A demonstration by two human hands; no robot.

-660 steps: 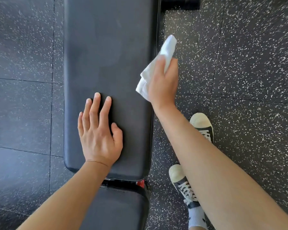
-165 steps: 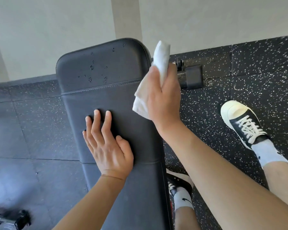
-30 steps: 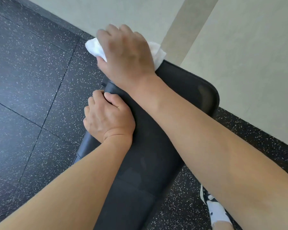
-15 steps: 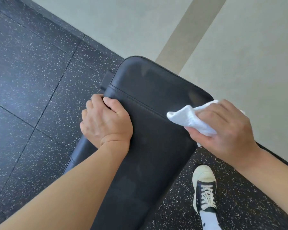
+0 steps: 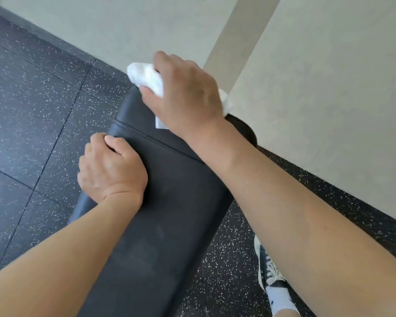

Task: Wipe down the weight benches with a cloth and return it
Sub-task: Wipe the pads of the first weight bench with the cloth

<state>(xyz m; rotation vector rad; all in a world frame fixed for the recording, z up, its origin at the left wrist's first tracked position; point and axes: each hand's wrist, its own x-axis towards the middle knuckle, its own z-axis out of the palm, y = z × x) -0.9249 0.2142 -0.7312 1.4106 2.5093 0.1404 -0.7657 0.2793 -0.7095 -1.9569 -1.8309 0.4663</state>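
A black padded weight bench (image 5: 169, 213) runs from the bottom of the view up toward the wall. My right hand (image 5: 185, 97) grips a white cloth (image 5: 146, 77) and holds it against the far top end of the bench pad. The cloth bunches out past my fingers on the left, and a corner shows under my palm. My left hand (image 5: 111, 168) grips the left edge of the pad, fingers curled over its side, just below a stitched seam.
A pale wall (image 5: 318, 76) with a beige vertical strip (image 5: 238, 30) stands right behind the bench end. Dark speckled rubber floor tiles (image 5: 32, 110) lie to the left and right. My shoe and white sock (image 5: 272, 282) stand at the bench's right side.
My right hand has swept the cloth from the right edge of the bench end back up to its top left corner. My left hand keeps its grip on the pad's edge.
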